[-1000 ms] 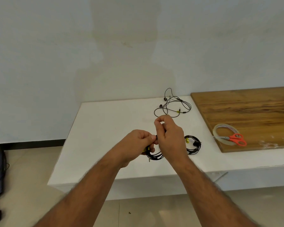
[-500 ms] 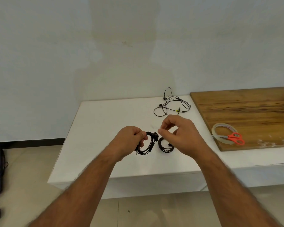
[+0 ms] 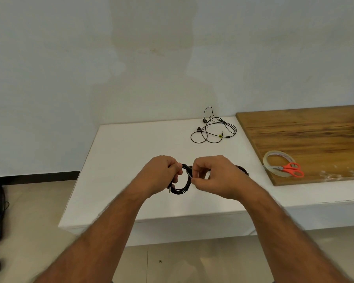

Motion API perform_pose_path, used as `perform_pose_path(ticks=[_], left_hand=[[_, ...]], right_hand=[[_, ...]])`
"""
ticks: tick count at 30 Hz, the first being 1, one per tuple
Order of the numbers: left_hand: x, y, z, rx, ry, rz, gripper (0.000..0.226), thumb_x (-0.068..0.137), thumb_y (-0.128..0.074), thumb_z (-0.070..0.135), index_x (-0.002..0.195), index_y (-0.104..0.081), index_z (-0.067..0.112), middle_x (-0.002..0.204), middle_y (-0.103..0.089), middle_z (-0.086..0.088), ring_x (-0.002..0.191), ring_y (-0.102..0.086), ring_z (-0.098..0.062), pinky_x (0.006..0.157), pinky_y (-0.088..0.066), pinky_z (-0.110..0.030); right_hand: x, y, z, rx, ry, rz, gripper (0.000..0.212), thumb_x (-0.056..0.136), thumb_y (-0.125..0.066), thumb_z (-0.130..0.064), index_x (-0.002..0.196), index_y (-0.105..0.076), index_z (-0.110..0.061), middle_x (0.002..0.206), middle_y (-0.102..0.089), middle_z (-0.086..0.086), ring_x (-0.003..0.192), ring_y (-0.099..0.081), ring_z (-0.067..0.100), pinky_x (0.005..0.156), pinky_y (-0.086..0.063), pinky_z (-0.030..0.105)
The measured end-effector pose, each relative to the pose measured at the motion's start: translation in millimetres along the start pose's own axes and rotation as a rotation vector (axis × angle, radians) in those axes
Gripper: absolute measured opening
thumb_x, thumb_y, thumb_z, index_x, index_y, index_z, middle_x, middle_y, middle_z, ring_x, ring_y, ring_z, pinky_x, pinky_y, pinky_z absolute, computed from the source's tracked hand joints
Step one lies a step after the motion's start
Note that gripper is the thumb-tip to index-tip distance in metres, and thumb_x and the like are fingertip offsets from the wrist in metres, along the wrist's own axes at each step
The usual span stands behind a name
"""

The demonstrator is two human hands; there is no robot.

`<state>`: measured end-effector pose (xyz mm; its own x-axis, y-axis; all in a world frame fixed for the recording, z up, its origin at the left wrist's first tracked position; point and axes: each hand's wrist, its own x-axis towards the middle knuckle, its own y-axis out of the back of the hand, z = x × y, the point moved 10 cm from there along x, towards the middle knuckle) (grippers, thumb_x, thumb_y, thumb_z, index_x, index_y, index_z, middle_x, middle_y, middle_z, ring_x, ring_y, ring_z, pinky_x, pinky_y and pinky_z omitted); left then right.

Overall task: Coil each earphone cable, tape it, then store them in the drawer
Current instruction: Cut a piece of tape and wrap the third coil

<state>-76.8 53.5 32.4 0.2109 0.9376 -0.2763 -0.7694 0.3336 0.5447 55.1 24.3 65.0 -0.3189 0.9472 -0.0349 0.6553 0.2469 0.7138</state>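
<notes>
Together, left hand (image 3: 161,174) and right hand (image 3: 217,176) pinch one coiled earphone cable (image 3: 182,185); one loose earphone (image 3: 213,129) lies behind.

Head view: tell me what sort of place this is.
Probably a plain room at home or in an office: bare pale wall, low white table, tiled floor. A wooden board holds a tape roll and scissors.

Black coiled earphone cable (image 3: 181,185) above table; another (image 3: 213,129) uncoiled behind.
</notes>
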Motion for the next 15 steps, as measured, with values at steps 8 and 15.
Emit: perform_pose_path(ticks=[8, 15], left_hand=[[-5.1, -5.5, 12.1, 0.122, -0.03, -0.021, 0.03, 0.1, -0.044, 0.026, 0.079, -0.063, 0.015, 0.071, -0.065, 0.0, 0.065, -0.063, -0.01, 0.075, -0.055, -0.034], [-8.9, -7.1, 20.2, 0.169, -0.039, -0.02, 0.032, 0.1, -0.043, 0.027, 0.077, -0.062, 0.016, 0.07, -0.065, 0.001, 0.074, -0.068, -0.016, 0.08, -0.057, -0.039]], right_hand=[[2.9, -6.0, 1.6, -0.033, 0.007, -0.021, 0.003, 0.081, -0.067, -0.02, 0.078, -0.066, -0.022, 0.076, -0.068, -0.004, 0.076, -0.064, 0.014, 0.07, -0.056, 0.036], [7.7, 7.2, 0.8, -0.17, 0.027, 0.146, 0.008, 0.084, -0.065, -0.027, 0.078, -0.061, -0.028, 0.066, -0.058, -0.015, 0.066, -0.056, 0.006, 0.063, -0.053, 0.033]])
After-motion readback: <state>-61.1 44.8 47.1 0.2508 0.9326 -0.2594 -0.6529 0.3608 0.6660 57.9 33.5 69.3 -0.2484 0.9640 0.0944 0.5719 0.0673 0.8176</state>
